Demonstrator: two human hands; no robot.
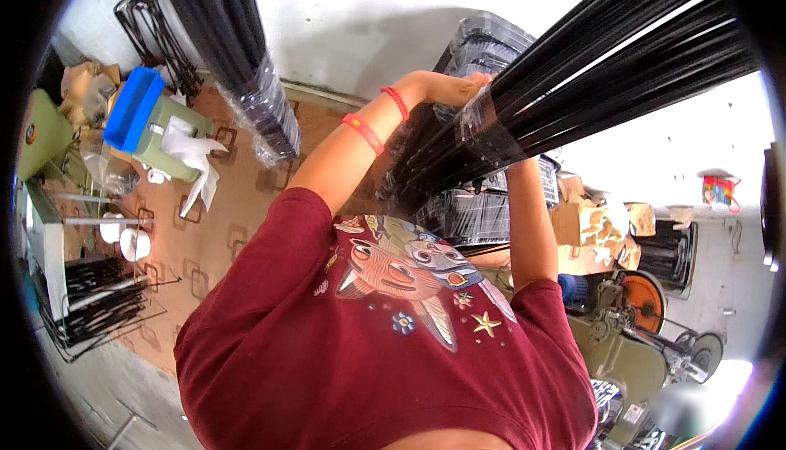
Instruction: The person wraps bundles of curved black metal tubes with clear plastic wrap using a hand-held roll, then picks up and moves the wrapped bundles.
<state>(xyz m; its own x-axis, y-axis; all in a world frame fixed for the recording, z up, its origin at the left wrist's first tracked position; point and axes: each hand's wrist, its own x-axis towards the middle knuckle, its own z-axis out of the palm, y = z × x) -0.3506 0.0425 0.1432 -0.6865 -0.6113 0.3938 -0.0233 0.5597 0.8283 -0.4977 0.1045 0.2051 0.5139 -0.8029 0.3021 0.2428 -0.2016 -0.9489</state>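
Head view: left hand (pixel 449 90) lies at the upper-left side of a bundle of black rods (pixel 565 110), fingers bent toward its edge, just beside a band of clear plastic wrap (pixel 489 135). Fingertips meet the rods or pass behind them; I cannot tell how tightly they close. Right hand is hidden behind the bundle; only the right forearm (pixel 534 221) shows, rising to its lower edge, so that grip cannot be read.

Bundle is in front of the chest, off to the person's right. Long axis runs diagonally, from a near end at lower left to the upper right, where the rods leave the picture. Rods lie close at the wrap and spread into separate groups beyond it. Judgement: the arms reach to opposite sides near the wrap because the rods are gathered there and less likely to splay; the wrap itself probably serves to keep them together.

Farther out: a second bundle (pixel 214 20), left of the arms, has its lower end in clear wrap (pixel 274 114), presumably for the same reason. A wrapped stack (pixel 491 34) sits beyond the left hand, by the pale wall (pixel 352 8). Cardboard (pixel 585 225) lies right of the right forearm.
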